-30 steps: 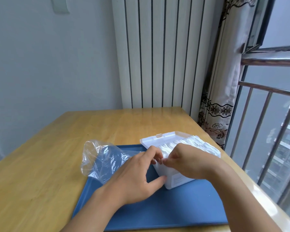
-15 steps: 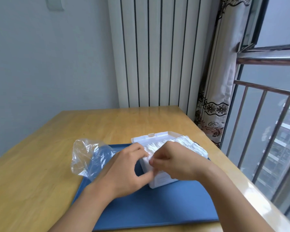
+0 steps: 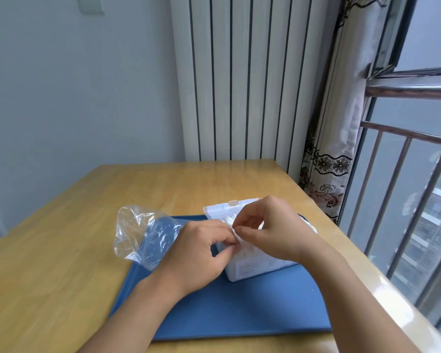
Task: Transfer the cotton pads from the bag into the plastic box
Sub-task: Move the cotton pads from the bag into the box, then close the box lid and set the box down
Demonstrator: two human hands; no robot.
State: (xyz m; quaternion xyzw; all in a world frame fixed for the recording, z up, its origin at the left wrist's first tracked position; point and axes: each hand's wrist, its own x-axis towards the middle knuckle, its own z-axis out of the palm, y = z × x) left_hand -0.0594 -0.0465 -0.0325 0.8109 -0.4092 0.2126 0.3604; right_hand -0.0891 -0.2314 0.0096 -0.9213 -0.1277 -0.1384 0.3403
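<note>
Wooden table (image 3: 61, 263), bearing one blue tray (image 3: 239, 309) near the window side. On the tray: one white plastic box (image 3: 255, 266), lid open and tipped back at the far edge; cotton pads (image 3: 230, 220) visible inside, packed at the top. One clear plastic bag (image 3: 143, 233), crumpled, lying at the tray's left edge, partly on the table; whether any pads lie in it cannot be told. Left hand (image 3: 196, 253), fingers curled, thumb and fingertips pinching pads at the box's near left corner. Right hand (image 3: 273, 230), fingers curled over the box, thumb and forefinger pinching the same pads. Behind: white radiator (image 3: 239, 77), patterned curtain (image 3: 326, 174), window railing (image 3: 405, 133).
</note>
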